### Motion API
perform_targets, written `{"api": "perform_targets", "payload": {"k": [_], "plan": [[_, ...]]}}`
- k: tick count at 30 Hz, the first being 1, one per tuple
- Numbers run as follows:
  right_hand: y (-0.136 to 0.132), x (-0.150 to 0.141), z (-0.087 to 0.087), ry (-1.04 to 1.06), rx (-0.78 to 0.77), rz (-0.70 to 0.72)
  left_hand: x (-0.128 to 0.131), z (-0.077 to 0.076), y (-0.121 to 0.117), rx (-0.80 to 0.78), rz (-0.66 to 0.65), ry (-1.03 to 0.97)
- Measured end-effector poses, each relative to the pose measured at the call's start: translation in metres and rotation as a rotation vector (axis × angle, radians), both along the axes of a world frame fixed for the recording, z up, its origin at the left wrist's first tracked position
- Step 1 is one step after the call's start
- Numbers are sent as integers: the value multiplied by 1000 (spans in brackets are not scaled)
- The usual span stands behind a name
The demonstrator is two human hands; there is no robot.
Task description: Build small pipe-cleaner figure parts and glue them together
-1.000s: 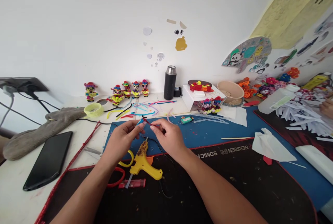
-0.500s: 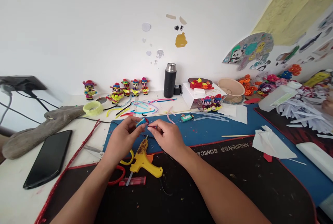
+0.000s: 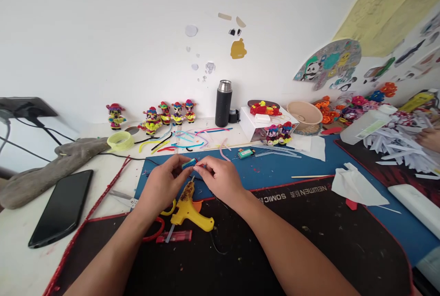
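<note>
Between thumb and fingers my left hand (image 3: 163, 186) holds a small blue piece (image 3: 189, 163) with a lighter edge, its exact kind unclear. My right hand (image 3: 222, 178) is closed in a pinch at the piece's right end, where a bit of red shows; its fingertips meet the piece. Just below the hands lies a yellow hot glue gun (image 3: 190, 213), nozzle pointing up toward them. Partly under my left forearm are scissors (image 3: 158, 231) with red and yellow handles. A pink-red lighter (image 3: 180, 236) lies beneath the glue gun's rear end.
Several small figurines (image 3: 151, 122) and coloured pipe-cleaner pieces (image 3: 185, 138) lie behind the hands. A black thermos (image 3: 223, 103) stands by the wall, with a white box (image 3: 249, 124) to its right. At left are a phone (image 3: 62, 206) and driftwood (image 3: 44, 167). Another person's hand (image 3: 429, 139) shows far right.
The blue piece has turned flatter between my fingers, and my right fingertips have come closer over its end. The whole view has shifted slightly.
</note>
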State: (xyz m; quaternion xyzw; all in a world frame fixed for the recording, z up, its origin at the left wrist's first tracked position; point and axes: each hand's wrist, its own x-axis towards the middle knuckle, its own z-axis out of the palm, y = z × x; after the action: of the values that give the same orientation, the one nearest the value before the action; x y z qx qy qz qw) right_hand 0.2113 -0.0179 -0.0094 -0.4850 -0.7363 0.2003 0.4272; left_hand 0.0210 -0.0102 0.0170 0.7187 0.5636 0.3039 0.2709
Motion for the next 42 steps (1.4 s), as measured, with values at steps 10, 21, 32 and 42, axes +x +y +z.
{"api": "perform_targets", "payload": {"k": [10,21,32,42], "plan": [[1,-1,-1,-44,7,-11,-3,-2,2,-5,-48,65],[2,1,0,6,-32,-25,-5,-3,4,-49,-73,71],[6,2,-2,149,-114,-4,-8,-3,5,-63,-125,56],[7,2,-1,263,-190,7,-5,-2,2,-68,-184,11]]}}
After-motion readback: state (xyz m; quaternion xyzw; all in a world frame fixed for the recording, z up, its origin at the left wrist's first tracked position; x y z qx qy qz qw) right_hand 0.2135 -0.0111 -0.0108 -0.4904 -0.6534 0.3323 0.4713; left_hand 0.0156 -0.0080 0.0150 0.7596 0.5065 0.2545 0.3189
